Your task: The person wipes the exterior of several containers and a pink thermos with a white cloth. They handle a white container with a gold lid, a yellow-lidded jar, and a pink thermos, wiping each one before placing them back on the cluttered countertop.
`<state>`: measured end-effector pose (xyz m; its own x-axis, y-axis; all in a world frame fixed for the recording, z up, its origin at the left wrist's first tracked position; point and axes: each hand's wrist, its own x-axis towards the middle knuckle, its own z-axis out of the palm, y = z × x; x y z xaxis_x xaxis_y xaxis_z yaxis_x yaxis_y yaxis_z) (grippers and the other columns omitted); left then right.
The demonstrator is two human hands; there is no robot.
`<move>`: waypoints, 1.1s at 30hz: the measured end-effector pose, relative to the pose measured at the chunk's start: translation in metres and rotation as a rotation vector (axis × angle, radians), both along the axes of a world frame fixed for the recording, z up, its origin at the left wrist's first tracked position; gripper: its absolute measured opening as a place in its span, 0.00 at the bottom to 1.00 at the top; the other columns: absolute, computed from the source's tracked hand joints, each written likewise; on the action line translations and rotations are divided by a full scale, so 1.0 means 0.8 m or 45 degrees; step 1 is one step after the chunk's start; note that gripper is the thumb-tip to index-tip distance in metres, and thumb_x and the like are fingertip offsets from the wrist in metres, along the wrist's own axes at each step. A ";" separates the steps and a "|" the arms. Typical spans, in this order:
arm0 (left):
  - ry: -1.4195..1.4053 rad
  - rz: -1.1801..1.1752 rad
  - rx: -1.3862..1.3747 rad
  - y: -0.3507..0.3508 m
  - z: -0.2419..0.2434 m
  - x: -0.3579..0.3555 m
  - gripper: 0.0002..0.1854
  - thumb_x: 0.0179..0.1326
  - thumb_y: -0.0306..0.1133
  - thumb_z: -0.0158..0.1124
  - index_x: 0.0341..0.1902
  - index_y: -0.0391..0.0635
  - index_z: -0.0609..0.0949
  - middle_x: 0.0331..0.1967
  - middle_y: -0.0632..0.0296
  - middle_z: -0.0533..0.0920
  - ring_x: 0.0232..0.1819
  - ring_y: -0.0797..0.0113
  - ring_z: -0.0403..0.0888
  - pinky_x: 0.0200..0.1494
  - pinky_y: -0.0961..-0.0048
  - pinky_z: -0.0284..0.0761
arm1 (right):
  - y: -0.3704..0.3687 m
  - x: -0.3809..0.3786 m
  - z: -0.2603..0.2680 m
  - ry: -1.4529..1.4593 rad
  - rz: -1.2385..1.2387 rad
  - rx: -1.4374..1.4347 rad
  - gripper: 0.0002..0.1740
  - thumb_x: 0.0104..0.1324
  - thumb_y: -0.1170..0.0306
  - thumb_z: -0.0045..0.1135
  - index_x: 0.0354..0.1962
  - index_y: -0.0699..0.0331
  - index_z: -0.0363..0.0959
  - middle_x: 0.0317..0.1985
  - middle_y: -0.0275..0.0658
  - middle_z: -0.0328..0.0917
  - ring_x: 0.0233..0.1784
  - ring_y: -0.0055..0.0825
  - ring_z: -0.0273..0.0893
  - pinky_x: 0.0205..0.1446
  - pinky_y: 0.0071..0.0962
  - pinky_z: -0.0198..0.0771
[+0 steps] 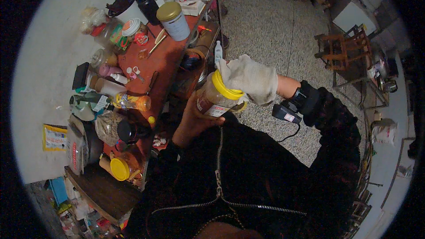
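My left hand (191, 119) grips a clear plastic jar (212, 101) near its base. The jar is tilted in front of my chest, has a yellow rim and bears a printed label. A pale cloth (250, 76) is wrapped over my right hand (255, 81) and lies against the jar's yellow rim. Most of the fingers of this hand are hidden by the cloth. Whether the yellow part is a lid or only a collar, I cannot tell.
The red-topped table (162, 69) at left holds an orange drink bottle (132, 102), a gold-lidded can (174, 21), a black-lidded jar (127, 131), a yellow-lidded jar (120, 168), scissors and a knife (152, 81). A wooden chair (343, 51) stands at the right.
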<state>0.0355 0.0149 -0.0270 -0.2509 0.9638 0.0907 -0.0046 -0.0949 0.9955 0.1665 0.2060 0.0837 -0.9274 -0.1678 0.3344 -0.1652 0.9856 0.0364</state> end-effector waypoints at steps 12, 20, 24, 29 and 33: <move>-0.403 0.148 0.133 0.009 0.017 -0.013 0.43 0.50 0.44 0.69 0.65 0.44 0.58 0.58 0.58 0.70 0.56 0.65 0.71 0.58 0.66 0.70 | 0.009 0.017 0.000 -0.036 0.032 -0.198 0.25 0.57 0.71 0.50 0.46 0.82 0.56 0.26 0.48 0.72 0.30 0.47 0.75 0.29 0.38 0.71; -0.636 0.357 0.062 -0.010 -0.068 -0.021 0.33 0.64 0.54 0.52 0.67 0.49 0.62 0.61 0.56 0.69 0.60 0.59 0.69 0.63 0.65 0.63 | 0.005 0.009 -0.013 -0.016 0.120 -0.209 0.30 0.51 0.71 0.53 0.46 0.85 0.55 0.28 0.51 0.71 0.33 0.47 0.75 0.31 0.39 0.72; -0.794 0.442 -0.210 -0.013 -0.064 -0.020 0.33 0.67 0.52 0.47 0.70 0.48 0.57 0.64 0.53 0.66 0.62 0.53 0.66 0.63 0.56 0.64 | -0.001 0.011 -0.007 -0.107 0.044 -0.111 0.35 0.48 0.69 0.58 0.45 0.89 0.54 0.29 0.54 0.71 0.35 0.46 0.75 0.35 0.40 0.72; -0.970 0.199 -0.271 -0.010 -0.030 -0.019 0.33 0.68 0.54 0.44 0.71 0.50 0.54 0.66 0.53 0.63 0.62 0.49 0.66 0.57 0.50 0.71 | 0.002 0.009 0.009 -0.118 0.154 0.019 0.41 0.45 0.64 0.65 0.43 0.93 0.54 0.28 0.55 0.71 0.32 0.45 0.76 0.29 0.37 0.71; -1.062 0.129 -0.211 -0.003 -0.001 -0.012 0.29 0.68 0.49 0.45 0.66 0.45 0.59 0.56 0.54 0.73 0.53 0.55 0.76 0.46 0.55 0.79 | 0.003 0.008 0.010 -0.146 0.206 0.044 0.40 0.44 0.65 0.66 0.41 0.93 0.56 0.28 0.53 0.72 0.29 0.45 0.76 0.25 0.35 0.69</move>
